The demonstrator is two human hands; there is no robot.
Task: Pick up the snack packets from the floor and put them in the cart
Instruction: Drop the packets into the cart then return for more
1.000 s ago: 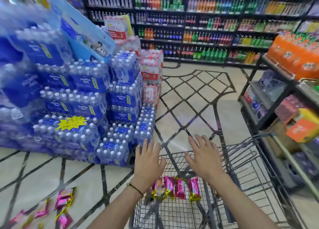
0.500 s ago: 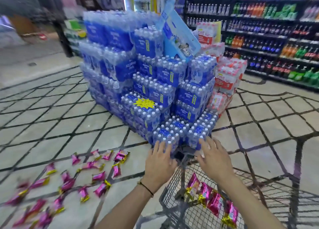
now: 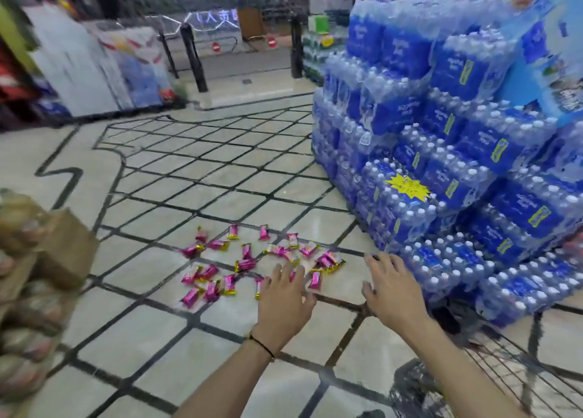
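Head view showed the packets (image 3: 249, 264) scattered loosely on the floor (image 3: 151, 332), a cluster of pink-and-gold wrappers just left of the foot of the water stack (image 3: 441, 165), some overlapping, most lying flat. Left hand (image 3: 285, 301) and right hand (image 3: 391, 288) both hovered over the near edge of the cluster, fingers spread apart and holding nothing; whether the left fingertips touched a packet could not be told. Judging by their look, the packets were light, thin and crinkly, with slick foil skins likely to slide on the polished tile; pinching one by its crimped end, or scooping several against the palm, seemed the safest hold, and squeezing the middle might crush what is inside. Only a blurred wire edge of the cart (image 3: 473, 383) showed at the lower right corner, near the right forearm, and its contents could not be seen.
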